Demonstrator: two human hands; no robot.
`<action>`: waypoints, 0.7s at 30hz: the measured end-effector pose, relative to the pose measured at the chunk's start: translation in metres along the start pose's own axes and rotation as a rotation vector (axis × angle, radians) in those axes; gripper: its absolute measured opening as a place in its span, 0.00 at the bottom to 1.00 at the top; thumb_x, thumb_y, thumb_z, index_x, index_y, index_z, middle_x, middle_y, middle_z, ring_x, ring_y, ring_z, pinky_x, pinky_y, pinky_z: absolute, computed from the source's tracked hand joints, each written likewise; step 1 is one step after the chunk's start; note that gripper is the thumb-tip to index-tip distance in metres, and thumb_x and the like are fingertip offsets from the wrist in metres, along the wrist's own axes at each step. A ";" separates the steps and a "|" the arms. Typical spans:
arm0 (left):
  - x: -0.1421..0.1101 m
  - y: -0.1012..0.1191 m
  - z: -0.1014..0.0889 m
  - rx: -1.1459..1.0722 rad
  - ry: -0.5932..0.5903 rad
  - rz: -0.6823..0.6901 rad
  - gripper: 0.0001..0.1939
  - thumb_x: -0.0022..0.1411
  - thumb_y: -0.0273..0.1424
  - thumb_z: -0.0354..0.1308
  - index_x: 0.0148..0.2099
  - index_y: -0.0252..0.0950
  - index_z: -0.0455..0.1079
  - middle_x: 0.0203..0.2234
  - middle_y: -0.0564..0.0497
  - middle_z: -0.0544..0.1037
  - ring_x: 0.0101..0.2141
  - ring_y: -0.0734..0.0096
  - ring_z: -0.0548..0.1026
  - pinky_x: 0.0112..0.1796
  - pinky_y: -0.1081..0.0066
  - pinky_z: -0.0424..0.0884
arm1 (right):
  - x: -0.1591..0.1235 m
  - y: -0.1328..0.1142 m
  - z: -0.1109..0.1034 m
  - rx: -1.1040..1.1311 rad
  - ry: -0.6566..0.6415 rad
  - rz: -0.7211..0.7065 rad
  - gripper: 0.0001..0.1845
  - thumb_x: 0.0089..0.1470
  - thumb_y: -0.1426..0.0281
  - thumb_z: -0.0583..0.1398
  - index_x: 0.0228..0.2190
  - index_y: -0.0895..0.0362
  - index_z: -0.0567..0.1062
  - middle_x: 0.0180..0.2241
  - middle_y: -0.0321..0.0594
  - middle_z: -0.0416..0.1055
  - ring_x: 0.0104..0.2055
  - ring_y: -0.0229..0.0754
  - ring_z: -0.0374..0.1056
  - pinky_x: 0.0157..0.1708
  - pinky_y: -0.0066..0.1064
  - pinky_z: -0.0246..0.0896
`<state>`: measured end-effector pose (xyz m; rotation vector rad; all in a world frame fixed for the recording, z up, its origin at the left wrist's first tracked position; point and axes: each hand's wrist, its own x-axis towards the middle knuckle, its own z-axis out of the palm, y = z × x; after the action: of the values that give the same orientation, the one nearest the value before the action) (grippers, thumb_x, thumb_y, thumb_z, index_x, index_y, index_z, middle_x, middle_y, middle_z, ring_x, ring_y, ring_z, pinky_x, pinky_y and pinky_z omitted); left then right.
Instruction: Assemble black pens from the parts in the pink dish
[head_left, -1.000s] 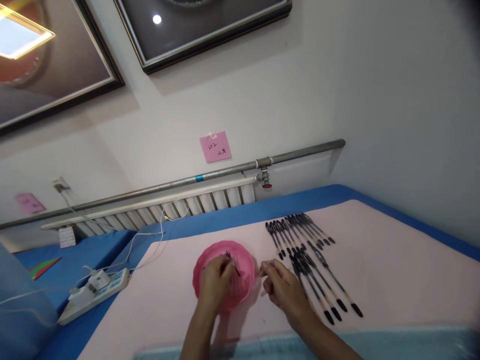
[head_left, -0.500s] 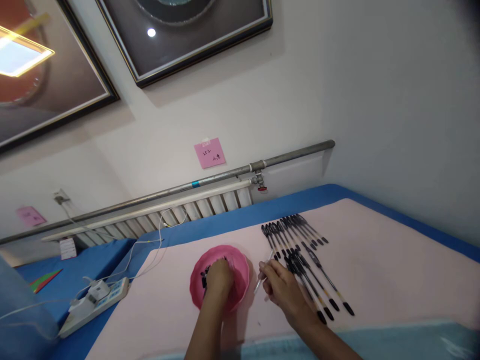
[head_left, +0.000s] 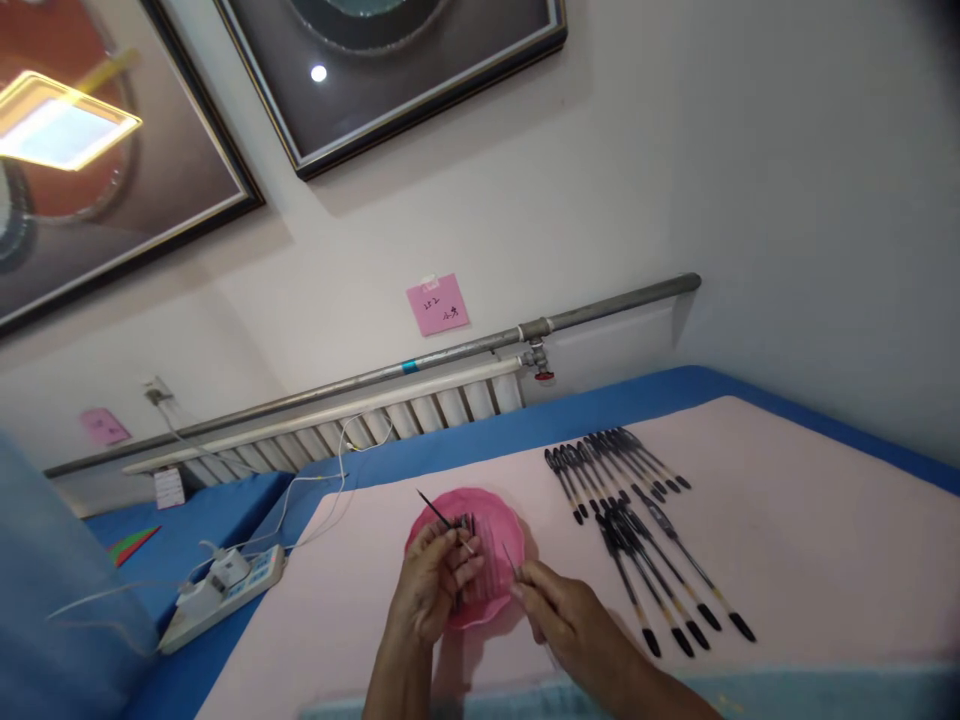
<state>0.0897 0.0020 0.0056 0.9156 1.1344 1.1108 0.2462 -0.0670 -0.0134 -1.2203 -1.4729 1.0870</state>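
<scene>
A pink bowl [head_left: 495, 520] sits on the pink mat [head_left: 787, 560] and holds small dark pen parts. My left hand [head_left: 435, 585] is over the bowl's near left side, fingers pinched on a thin black pen refill [head_left: 439, 515] that points up and left. My right hand [head_left: 559, 615] is just right of the bowl's near edge, pinching a thin clear pen barrel [head_left: 510, 557] that points toward the bowl. Two groups of black pens lie to the right: a neat far row [head_left: 611, 468] and a nearer bunch [head_left: 664, 575].
A white power strip [head_left: 225, 590] with cables lies on the blue table cover [head_left: 525, 425] at left. A radiator [head_left: 405, 420] and grey pipe [head_left: 600, 310] run along the wall behind. A pale blue strip [head_left: 825, 690] borders the mat's near edge.
My left hand has lifted out of the bowl with a black refill in its fingers. My right hand has moved left from the pens toward the bowl with the clear barrel.
</scene>
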 end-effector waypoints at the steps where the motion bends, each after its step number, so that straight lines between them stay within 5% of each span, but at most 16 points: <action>1: -0.002 -0.003 0.000 -0.114 -0.025 -0.012 0.09 0.52 0.26 0.58 0.36 0.35 0.62 0.28 0.50 0.76 0.31 0.70 0.77 0.35 0.68 0.74 | 0.000 0.002 0.002 -0.047 -0.016 0.005 0.14 0.54 0.62 0.50 0.20 0.54 0.59 0.15 0.27 0.56 0.19 0.33 0.54 0.21 0.24 0.48; 4: -0.008 -0.011 0.001 -0.394 -0.077 -0.054 0.13 0.46 0.24 0.64 0.35 0.35 0.64 0.26 0.50 0.77 0.29 0.68 0.78 0.33 0.68 0.74 | 0.001 0.011 0.004 -0.205 -0.042 -0.022 0.14 0.53 0.62 0.51 0.20 0.54 0.59 0.16 0.28 0.56 0.20 0.34 0.54 0.21 0.24 0.46; 8: -0.010 -0.015 0.002 -0.463 -0.095 -0.079 0.15 0.43 0.25 0.66 0.34 0.34 0.66 0.26 0.49 0.77 0.28 0.67 0.78 0.31 0.70 0.74 | 0.002 0.018 0.005 -0.336 -0.056 -0.063 0.14 0.54 0.62 0.52 0.20 0.54 0.60 0.18 0.29 0.57 0.22 0.35 0.54 0.22 0.24 0.45; 21: -0.022 -0.007 0.008 -0.238 -0.186 -0.041 0.14 0.44 0.31 0.66 0.31 0.34 0.64 0.25 0.50 0.77 0.28 0.69 0.77 0.28 0.73 0.71 | 0.001 0.022 0.008 -0.245 -0.072 -0.013 0.14 0.53 0.61 0.53 0.21 0.54 0.64 0.18 0.30 0.56 0.21 0.34 0.53 0.21 0.23 0.45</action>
<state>0.0972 -0.0212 0.0049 0.7878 0.8459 1.0770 0.2428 -0.0640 -0.0364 -1.3487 -1.7054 0.9715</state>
